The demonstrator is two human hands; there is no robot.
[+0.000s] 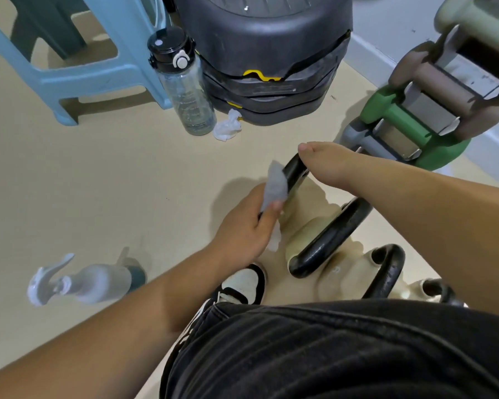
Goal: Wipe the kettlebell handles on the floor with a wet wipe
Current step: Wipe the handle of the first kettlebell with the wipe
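Several cream kettlebells with black loop handles stand in a row on the beige floor at the lower right. My left hand [247, 226] pinches a pale wet wipe [275, 185] against the left side of the farthest kettlebell's handle [294, 171]. My right hand [327, 165] grips the top of that same handle from the right. A second black handle [332, 234] and a third handle [386, 269] sit nearer to me, untouched. The farthest kettlebell's cream body [303, 211] is partly hidden by my hands.
A crumpled used wipe [227, 126] lies by a clear water bottle [182, 84] and a stacked black weight base [271, 59]. A blue plastic stool [78, 59] stands at top left. A dumbbell rack [424, 110] is at right. A spray bottle [84, 280] lies left. My shoe [244, 283] touches the kettlebells.
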